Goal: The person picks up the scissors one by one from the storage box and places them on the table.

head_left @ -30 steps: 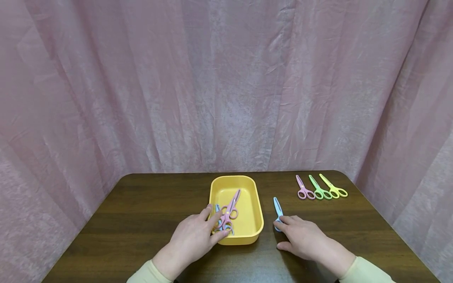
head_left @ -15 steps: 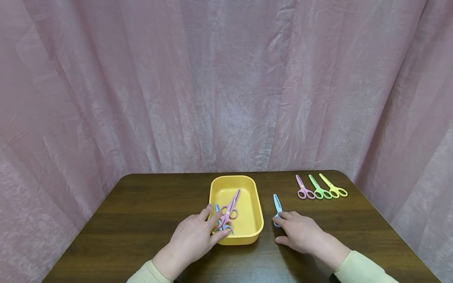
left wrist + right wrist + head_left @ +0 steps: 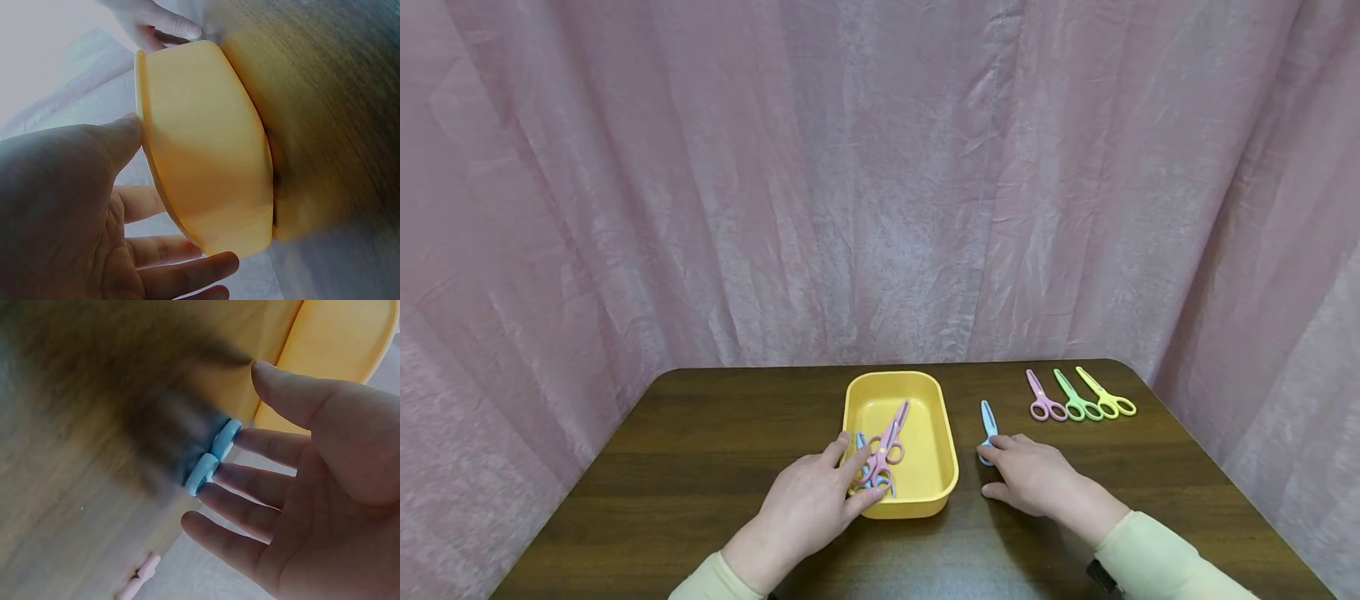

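In the head view my left hand (image 3: 808,504) rests at the near left corner of the yellow box (image 3: 947,454), fingers extended along its left side. The left wrist view has the thumb (image 3: 128,134) against the box's rim. Inside the box lie pink scissors (image 3: 887,450) over blue scissors (image 3: 862,454), partly covered by my fingers. To the box's right, my right hand (image 3: 1037,479) touches another pair of blue scissors (image 3: 988,421) on the table. In the right wrist view straight fingertips meet its handle loops (image 3: 203,474), with the thumb held away from it.
Purple scissors (image 3: 1037,390), green scissors (image 3: 1067,390) and yellow scissors (image 3: 1096,390) lie in a row near the back right of the dark wooden table (image 3: 715,442). A pink curtain (image 3: 880,183) hangs behind the table's far edge.
My right hand and the blue scissors under its fingertips have slid away from me across the table toward the back. The left hand and the box have stayed where they were.
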The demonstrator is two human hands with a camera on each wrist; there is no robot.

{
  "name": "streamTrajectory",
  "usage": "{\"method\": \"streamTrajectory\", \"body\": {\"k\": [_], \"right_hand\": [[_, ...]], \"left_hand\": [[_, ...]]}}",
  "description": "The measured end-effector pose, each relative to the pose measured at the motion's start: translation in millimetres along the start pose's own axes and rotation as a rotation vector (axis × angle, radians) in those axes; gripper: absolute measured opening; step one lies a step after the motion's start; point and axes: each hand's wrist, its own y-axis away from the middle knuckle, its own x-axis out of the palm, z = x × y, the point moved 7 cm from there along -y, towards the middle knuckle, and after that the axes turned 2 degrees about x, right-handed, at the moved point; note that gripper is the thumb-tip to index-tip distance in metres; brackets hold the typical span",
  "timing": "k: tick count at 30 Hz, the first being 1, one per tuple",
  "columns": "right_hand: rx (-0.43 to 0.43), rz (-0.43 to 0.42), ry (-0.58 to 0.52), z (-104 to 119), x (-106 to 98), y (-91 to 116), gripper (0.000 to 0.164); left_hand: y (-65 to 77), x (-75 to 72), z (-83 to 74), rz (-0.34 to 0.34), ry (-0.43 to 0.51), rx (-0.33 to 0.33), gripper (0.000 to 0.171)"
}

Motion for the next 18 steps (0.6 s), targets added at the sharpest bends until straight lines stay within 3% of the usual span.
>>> {"method": "streamTrajectory", "body": {"k": [18], "right_hand": [[0.055, 0.007, 0.033, -22.8, 0.9, -25.8, 0.055]], "left_hand": [[-0.2, -0.8, 0.7, -0.005, 0.008, 0.008, 0.060]]}}
